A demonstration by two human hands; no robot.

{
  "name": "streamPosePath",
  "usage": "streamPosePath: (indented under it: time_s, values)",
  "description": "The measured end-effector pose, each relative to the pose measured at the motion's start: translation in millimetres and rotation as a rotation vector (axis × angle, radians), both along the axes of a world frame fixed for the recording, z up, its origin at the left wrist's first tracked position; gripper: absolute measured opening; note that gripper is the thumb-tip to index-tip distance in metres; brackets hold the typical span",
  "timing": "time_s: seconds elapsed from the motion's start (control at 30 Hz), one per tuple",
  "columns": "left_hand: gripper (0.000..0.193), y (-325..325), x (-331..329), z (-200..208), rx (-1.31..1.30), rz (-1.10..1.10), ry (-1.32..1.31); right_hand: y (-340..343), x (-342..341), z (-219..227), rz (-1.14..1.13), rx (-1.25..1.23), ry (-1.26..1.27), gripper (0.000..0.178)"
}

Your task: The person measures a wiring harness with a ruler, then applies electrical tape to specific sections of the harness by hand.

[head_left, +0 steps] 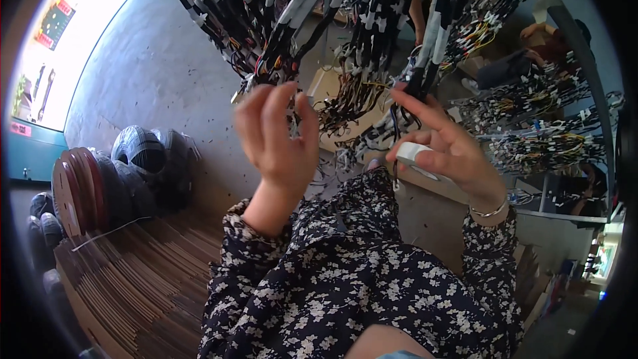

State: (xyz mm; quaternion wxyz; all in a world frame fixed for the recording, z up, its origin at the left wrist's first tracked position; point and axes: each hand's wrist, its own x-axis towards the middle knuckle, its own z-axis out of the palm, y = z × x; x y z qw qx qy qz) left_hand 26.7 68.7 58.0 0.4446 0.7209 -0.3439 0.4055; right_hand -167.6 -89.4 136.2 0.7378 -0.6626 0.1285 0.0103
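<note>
Thick bundles of wire harness (292, 20), wrapped in black and white tape, hang in front of me, their loose ends and connectors lowest. My left hand (276, 136) is raised at the lower ends of the left bundle. Its fingers are apart and slightly blurred, and nothing shows clearly in them. My right hand (455, 153) grips a roll of white tape (411, 153) between thumb and curled fingers. The index finger of that hand stretches up to the dark harness branch (417, 83). A thin dark wire with a small pale end (396, 186) dangles beside the roll.
Stacked flat cardboard (146, 279) lies at lower left, with a reddish-brown spool (70, 189) and black coils (139, 149) behind. More harnesses (538, 139) fill a rack at right. A person (515, 66) sits at upper right; another person's arm (417, 13) shows behind the bundles.
</note>
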Motion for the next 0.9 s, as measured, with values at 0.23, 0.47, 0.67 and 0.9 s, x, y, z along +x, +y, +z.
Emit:
streamPosePath:
  time_s: [0.23, 0.47, 0.67, 0.9]
  values:
    - [0.033, -25, 13, -37, 0.105, 0.055, 0.140, 14, 14, -20, -0.120, -0.064, -0.098, 0.086]
    - [0.021, -26, 21, -63, 0.040, 0.012, 0.159, 64, 0, -20, -0.341, -0.855, -0.376, 0.069]
    - [0.022, 52, -44, 7, 0.120, -0.539, 0.625, 59, -6, -36, -0.058, 0.274, -0.287, 0.056]
    - [0.031, 42, -19, 31, 0.137, -1.351, 1.270, 63, -30, -67, 0.189, 0.520, -0.186, 0.059]
